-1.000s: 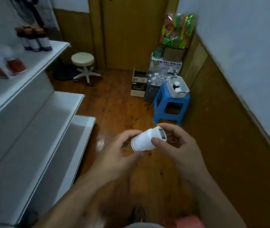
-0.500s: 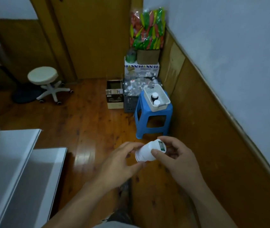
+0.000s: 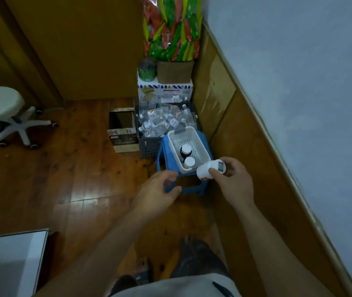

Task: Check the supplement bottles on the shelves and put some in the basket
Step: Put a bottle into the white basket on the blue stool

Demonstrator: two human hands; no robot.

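Basket (image 3: 199, 142) on blue stool (image 3: 162, 152) holds two bottles (image 3: 186, 150), right grip (image 3: 235, 183) clasps white bottle (image 3: 208, 169), left grip (image 3: 156, 195) slack.

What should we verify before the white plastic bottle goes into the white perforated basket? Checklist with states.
1. Right hand grips white plastic bottle: ok.
2. Left hand free, holding nothing: ok.
3. White perforated plastic basket sits on blue plastic stool: ok.
4. Room in basket: ok; two white-capped bottles fill only the near end.
5. Bottle above the basket opening: cannot tell; it shows by the near right corner.
6. Label read: cannot tell, print blurred.
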